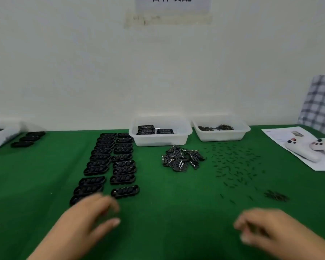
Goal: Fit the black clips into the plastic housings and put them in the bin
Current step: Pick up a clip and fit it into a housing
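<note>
The plastic housings (109, 162) lie in two columns on the green table (176, 194), running from near the left hand up toward the bin (159, 131), which already holds a few finished pieces; the pile of black clips (182, 159) sits just in front of that bin, well apart from both hands, and small dark pins (235, 166) are scattered to its right, below a second tub (220, 128); the left hand (86, 220) hovers over the nearest end of the left column, fingers spread and relaxed, blurred, gripping nothing that I can make out; the right hand (266, 228) hangs over bare cloth with fingers loosely curled, and whether it pinches anything small I cannot tell for the blur; the step in hand looks like taking up the nearest housing, and to do it well the left hand should lift one by its long edges without knocking the neighbours out of line, while the right reaches forward to the clip pile and takes a single clip; a white game controller (308, 147) rests on a paper sheet (278, 134) at the far right, with checked cloth (321, 104) behind it
</note>
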